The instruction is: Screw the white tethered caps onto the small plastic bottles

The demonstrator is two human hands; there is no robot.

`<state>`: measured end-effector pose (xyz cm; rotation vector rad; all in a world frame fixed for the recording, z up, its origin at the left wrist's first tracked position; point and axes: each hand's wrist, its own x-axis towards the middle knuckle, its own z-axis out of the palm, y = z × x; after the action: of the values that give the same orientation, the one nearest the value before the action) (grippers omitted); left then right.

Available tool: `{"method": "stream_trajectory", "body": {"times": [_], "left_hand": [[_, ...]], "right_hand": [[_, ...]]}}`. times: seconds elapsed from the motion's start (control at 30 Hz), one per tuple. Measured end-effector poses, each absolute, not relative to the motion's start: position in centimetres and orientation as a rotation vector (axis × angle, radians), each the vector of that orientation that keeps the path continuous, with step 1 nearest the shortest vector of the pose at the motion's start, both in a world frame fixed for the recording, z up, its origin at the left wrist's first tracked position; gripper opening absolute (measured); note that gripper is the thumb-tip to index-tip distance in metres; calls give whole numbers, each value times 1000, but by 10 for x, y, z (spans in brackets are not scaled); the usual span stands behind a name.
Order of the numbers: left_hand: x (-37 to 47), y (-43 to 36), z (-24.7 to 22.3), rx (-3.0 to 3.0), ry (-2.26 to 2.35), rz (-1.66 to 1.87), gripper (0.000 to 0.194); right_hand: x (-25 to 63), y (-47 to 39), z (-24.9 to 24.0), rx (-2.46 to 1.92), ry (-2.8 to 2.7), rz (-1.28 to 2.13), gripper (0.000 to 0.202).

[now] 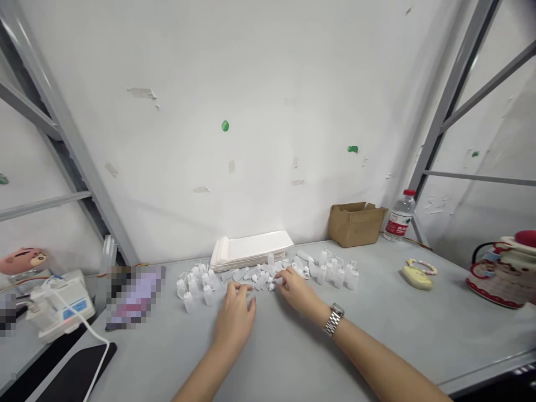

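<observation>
In the head view my left hand [237,310] hovers just over the grey table, fingers bent forward and the thumb apart, with nothing visible in it. My right hand [297,291], wearing a metal watch [334,319], reaches into a loose pile of small white plastic parts [262,278]; its fingers are bent and spread, and I see nothing held. Several small translucent squeeze bottles [189,302] with tethered caps stand upright left of my left hand. Another group of the same bottles [339,278] is standing to the right of the pile.
Behind the pile lies a stack of white flat trays or boxes [251,248]. An open cardboard box [355,226] and a water bottle [400,216] stand at the wall. Rightward are a yellow case [417,277] and a patterned pot [502,271]; leftward, a power strip [69,310] and black phone [75,374].
</observation>
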<state>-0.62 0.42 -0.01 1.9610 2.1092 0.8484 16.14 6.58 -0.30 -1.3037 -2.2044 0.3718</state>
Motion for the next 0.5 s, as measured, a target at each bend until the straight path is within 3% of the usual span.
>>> {"method": "stream_trajectory", "body": {"times": [0.1, 0.27, 0.5], "left_hand": [[-5, 2, -1, 2011, 2135, 748, 23], [-9, 1, 1, 2055, 2210, 609, 41], [-13, -1, 7, 2120, 2283, 484, 35]], "right_hand": [[157, 67, -12, -1280, -2203, 330, 18], [161, 70, -11, -1384, -2111, 266, 16], [165, 70, -6, -1504, -2121, 247, 13]]}}
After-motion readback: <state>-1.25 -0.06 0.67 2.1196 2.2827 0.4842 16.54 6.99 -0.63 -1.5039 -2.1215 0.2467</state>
